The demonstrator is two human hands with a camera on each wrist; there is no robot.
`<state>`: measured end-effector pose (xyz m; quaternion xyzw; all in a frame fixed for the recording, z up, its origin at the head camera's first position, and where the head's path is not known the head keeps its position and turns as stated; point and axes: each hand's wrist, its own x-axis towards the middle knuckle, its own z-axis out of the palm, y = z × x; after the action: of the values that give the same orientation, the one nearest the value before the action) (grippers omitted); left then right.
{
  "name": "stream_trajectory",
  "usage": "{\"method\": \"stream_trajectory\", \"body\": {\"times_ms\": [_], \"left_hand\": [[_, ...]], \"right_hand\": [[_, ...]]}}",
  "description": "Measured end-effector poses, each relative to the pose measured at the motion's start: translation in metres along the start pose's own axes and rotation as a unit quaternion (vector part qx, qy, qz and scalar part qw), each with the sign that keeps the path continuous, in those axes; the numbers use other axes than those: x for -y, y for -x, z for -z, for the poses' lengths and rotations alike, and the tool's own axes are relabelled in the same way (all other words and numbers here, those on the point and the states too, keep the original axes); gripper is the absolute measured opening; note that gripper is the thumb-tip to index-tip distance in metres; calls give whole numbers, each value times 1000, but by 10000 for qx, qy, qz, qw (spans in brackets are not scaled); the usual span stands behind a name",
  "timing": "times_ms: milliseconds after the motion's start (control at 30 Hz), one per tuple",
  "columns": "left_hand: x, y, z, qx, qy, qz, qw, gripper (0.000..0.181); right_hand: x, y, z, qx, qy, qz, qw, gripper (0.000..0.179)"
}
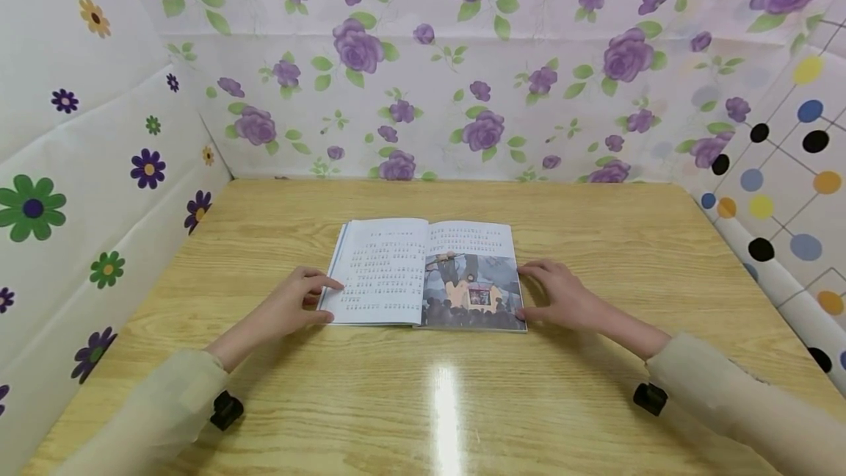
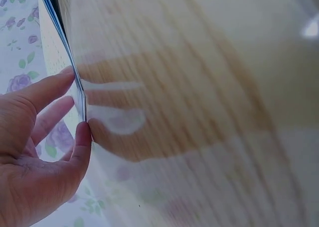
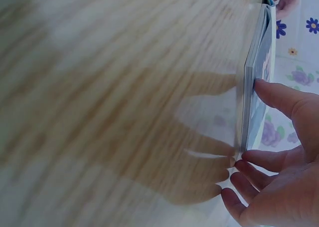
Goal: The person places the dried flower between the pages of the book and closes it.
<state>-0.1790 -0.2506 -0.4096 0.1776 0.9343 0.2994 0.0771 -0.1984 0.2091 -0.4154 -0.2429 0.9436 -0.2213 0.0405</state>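
An open book (image 1: 386, 270) lies flat on the wooden table, with printed text on its left page and text above a coloured picture on its right page. At the book's left side is my left hand (image 1: 288, 302); its fingertips touch the page and outer edge, the thumb near the lower corner. In the left wrist view the book's edge (image 2: 75, 70) bends slightly where the digits meet it. My right hand (image 1: 565, 298) rests at the right side. The right wrist view shows its thumb (image 3: 271, 91) on the picture page and fingertips against the outer edge and table.
The glossy wooden table (image 1: 370, 395) reflects a bright light. A wall covering with purple roses (image 1: 485, 131) stands behind it, with flowered and dotted coverings at the sides. Each wrist carries a small black device, such as the left one (image 1: 228, 410).
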Motion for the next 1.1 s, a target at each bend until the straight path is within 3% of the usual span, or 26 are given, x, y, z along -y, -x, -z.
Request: {"method": "stream_trajectory", "body": {"times_ms": [267,500,767,967,1100], "left_hand": [[-6,-5,2,-41,-349,292,9990,65],[-5,-11,3,102,-33,672,9977,82],[-2,-15,2,260,375,858,9953,85],[-2,-15,1,143,747,795,9939,79],[-2,-13,-1,14,694,725,9950,73]], "right_hand": [[-3,2,-2,165,-3,38,9999,74],[-3,4,-3,187,-60,12,9998,74],[-3,6,-4,154,-61,37,9999,73],[-4,7,-4,113,-96,24,9999,73],[-4,7,-5,101,-118,59,9999,73]]}}
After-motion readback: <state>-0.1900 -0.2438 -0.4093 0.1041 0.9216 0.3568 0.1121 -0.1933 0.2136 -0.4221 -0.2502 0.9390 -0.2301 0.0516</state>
